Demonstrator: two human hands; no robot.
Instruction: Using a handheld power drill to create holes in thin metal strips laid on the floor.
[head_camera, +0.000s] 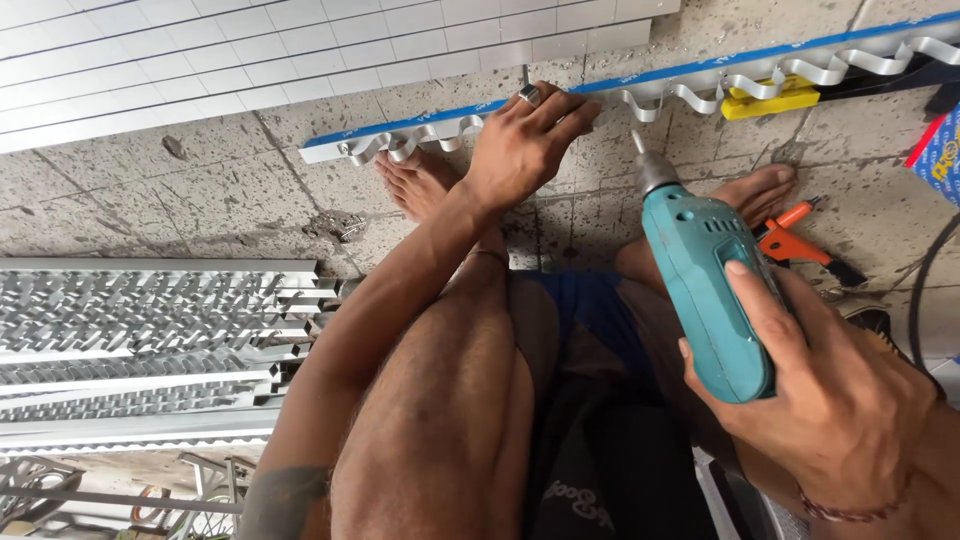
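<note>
Head view: seated on speckled concrete floor (230, 190), knees drawn up, bare feet forward.
Right fingers: clenched round grip of teal plastic power drill (705, 290); forefinger (752, 290) laid along the body, trigger contact not visible.
Right hand (830, 400): low right of frame, braided wristband at wrist.
Drill bit: short, pointing up and away, tip just below wavy aluminium strip (650, 95); touching or not, cannot tell.
Left fingers: spread and pressed flat on the strip, silver ring (529, 95) on one finger; pinning, not gripping.
Left hand (520, 145): forearm crossing over the left knee.
Work piece: long white aluminium rail with blue edge tape (700, 72), wavy strip lying along it, running from centre left to upper right, just beyond the toes.
Step in hand, by judgement: steadying strip against rail, drill lined up for a hole or screw beside the pinning hand.
Next move, by judgement: bit square to the metal, firm downward hold from the left hand, fingers kept wide of the bit.
Nearby tools: orange-handled hand tool (790, 240) by right foot; yellow plastic clamp (770, 100) against the rail; small heap of metal fasteners (345, 226) left of left foot.
Stock: stack of ribbed aluminium sections (150, 340) at left; white slatted panel (280, 50) across top.
Packages and labels: blue printed packet with red edge (942, 150), cut off at right border; print too small to make out.
</note>
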